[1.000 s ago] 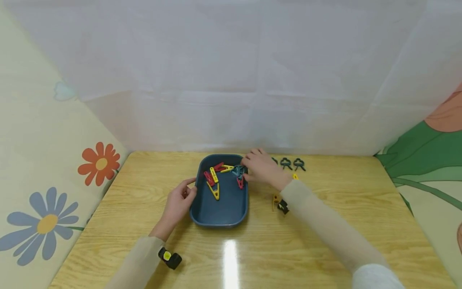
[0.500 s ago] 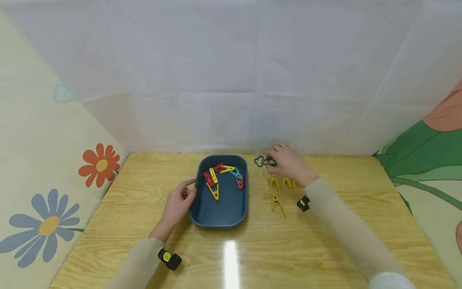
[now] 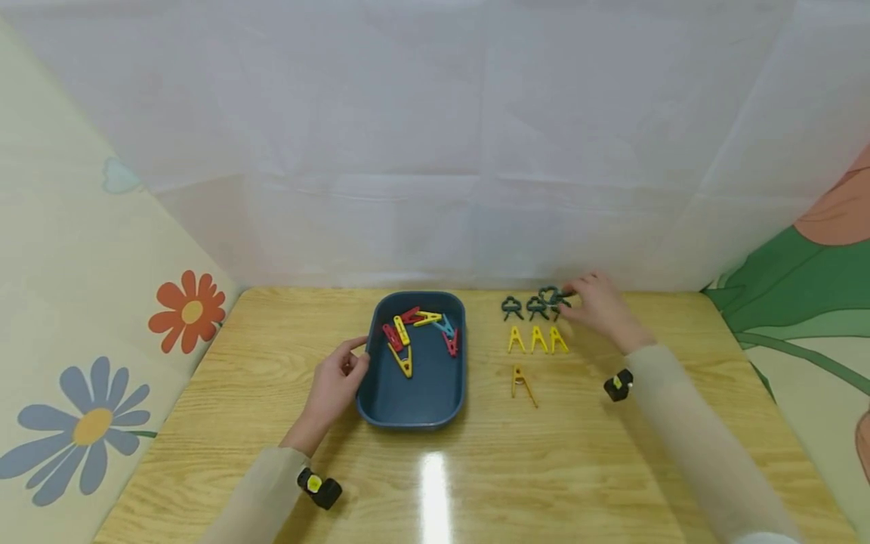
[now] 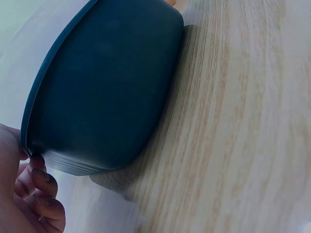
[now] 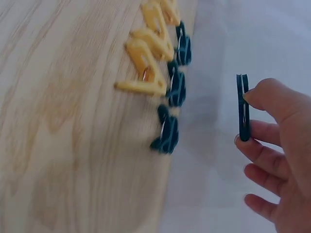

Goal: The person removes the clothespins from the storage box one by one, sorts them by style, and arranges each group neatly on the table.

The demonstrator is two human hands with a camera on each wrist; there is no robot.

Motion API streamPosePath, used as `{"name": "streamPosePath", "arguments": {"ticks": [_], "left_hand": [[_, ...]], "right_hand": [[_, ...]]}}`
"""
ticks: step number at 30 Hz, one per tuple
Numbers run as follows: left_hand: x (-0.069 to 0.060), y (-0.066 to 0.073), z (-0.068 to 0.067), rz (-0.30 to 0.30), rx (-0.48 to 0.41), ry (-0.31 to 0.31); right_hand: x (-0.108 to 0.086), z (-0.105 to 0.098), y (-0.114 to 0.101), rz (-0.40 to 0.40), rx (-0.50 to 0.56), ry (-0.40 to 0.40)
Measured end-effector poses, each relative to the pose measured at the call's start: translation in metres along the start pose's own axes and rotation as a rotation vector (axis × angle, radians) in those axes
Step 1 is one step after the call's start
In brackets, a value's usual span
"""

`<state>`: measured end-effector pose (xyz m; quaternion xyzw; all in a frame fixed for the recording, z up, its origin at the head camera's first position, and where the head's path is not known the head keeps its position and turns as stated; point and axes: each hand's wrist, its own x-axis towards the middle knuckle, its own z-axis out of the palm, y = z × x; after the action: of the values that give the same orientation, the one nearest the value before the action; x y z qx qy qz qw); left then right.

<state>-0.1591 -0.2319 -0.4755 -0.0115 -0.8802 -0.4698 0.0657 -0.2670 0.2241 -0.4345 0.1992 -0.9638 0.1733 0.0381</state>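
Observation:
My left hand [image 3: 335, 384] pinches the left rim of a dark blue plastic tray [image 3: 418, 397]; the left wrist view shows thumb and finger on that rim. Between the right thumb and fingertips is a dark green clip [image 5: 243, 109], held above the table; my right hand [image 3: 601, 308] is at the back right. Under and beside it, three similar green clips [image 5: 169, 133] stand in a row. Just in front of them are three yellow clothespins [image 3: 538, 340] in a row. Closer to me lies a darker yellow clothespin [image 3: 519, 385] with spread legs.
Inside the tray are several clothespins: red [image 3: 392, 336], yellow [image 3: 402, 330] and a blue one [image 3: 445, 326]. The wooden table [image 3: 598, 468] meets a white sheet [image 3: 408, 189] at the back. Flower-printed walls flank it.
The right hand has lifted a green clip from the tray and carried it rightward to the end of the green row. The left hand stays on the tray rim.

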Motion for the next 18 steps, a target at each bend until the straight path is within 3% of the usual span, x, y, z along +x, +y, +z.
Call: {"name": "streamPosePath", "arguments": {"ticks": [9, 18], "left_hand": [[0.001, -0.001, -0.002, 0.002, 0.004, -0.008], [0.002, -0.001, -0.002, 0.007, 0.010, -0.008]], "right_hand": [[-0.015, 0.003, 0.025, 0.132, 0.096, 0.057], [-0.025, 0.018, 0.030, 0.273, 0.066, 0.164]]}}
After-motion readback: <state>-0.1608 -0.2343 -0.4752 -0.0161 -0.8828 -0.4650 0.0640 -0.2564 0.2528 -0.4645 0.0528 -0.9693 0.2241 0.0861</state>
